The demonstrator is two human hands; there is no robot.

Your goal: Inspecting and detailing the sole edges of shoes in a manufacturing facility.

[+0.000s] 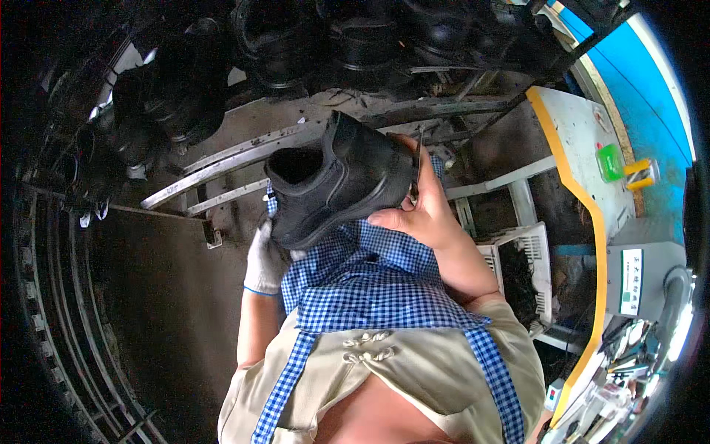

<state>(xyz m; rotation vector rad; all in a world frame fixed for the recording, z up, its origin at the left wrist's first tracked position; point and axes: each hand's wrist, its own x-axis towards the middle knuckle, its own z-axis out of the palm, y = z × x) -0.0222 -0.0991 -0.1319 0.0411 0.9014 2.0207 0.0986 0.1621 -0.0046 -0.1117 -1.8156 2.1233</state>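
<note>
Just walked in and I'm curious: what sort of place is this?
Most likely a shoe factory's finishing line. The gloved left hand steadies a black ankle boot, the bare right hand works on it with small scissors, and more black boots fill the rack above.

A person in a blue checked apron [370,285] holds a black boot [336,185] up over their lap. The gloved left hand [264,259] supports it from below, by the sole. The bare right hand [421,207] presses against its toe end and grips small scissors [416,174], blades pointing up beside the leather. More black boots [355,41] sit in a row on a dark rack ahead. To the right stand a white crate [529,259] and a yellow-edged table [580,140] carrying a green box [610,161].
</note>
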